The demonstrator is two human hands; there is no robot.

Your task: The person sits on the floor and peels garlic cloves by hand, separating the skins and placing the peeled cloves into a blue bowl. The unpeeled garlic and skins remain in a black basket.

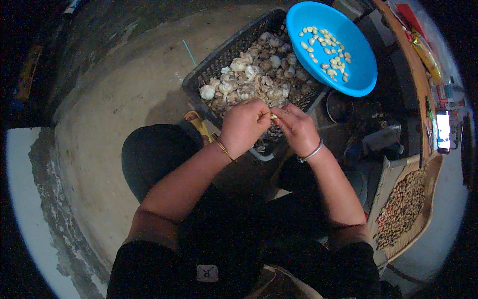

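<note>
My left hand (244, 125) and my right hand (297, 126) meet at the fingertips over the near end of a black plastic crate (203, 71). Pinched between them is a small pale garlic clove (273, 117), mostly hidden by the fingers. Whole garlic bulbs (239, 65) and loose papery skins fill much of the crate below. A blue plastic basin (356, 48) rests tilted at the crate's far right corner. Several peeled garlic cloves (328, 42) lie spread on its bottom.
At the right, a woven tray (429, 220) holds many small brown nuts or beans (401, 209). Above it a wooden table edge (412, 71) carries a lit phone (443, 130) and packets. A dark round pot (340, 107) stands beneath the basin. My knee (160, 157) is left of the crate.
</note>
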